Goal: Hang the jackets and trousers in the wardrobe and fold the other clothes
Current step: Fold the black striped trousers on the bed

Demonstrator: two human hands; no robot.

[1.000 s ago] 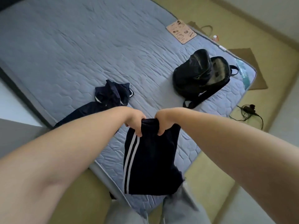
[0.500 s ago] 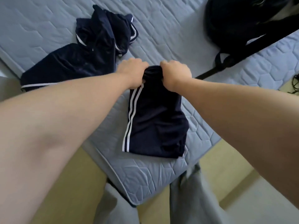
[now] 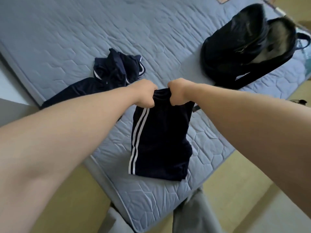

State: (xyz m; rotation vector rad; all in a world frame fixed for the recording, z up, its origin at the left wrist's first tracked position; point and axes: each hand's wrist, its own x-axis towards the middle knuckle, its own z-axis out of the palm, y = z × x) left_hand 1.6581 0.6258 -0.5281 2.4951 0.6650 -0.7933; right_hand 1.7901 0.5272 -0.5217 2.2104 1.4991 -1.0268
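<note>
left hand [image 3: 144, 95] and right hand [image 3: 176, 93] pinch top of striped trousers [image 3: 159, 142] | lying on bed [image 3: 151, 39] | lift evenly, keep legs together

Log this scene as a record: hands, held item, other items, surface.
left hand: grips top edge of striped navy garment
right hand: grips the same edge, beside the left
striped navy garment: folded, two white stripes down one side
second navy garment: crumpled on mattress
backpack: black, open, on mattress
</note>
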